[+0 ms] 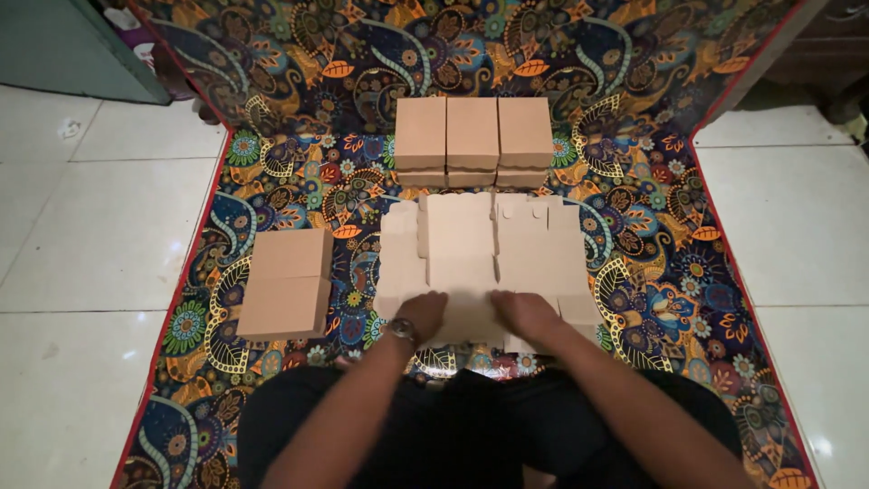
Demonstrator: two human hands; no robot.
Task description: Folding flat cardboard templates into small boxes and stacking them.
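Note:
A flat, unfolded brown cardboard box blank (484,254) lies on the patterned cloth (634,226) in front of me. My left hand (421,314), with a watch on its wrist, rests palm down on the blank's near edge. Beside it my right hand (525,314) presses flat on the same edge. Neither hand grips anything. Three closed brown boxes (472,133) stand in a row beyond the blank, on top of a lower layer of boxes. Two more closed boxes (288,282) sit to my left.
The colourful cloth has a red border (195,244) and lies on white floor tiles (100,226). My crossed legs in dark trousers (471,426) fill the near edge. A green panel (63,45) stands at the far left.

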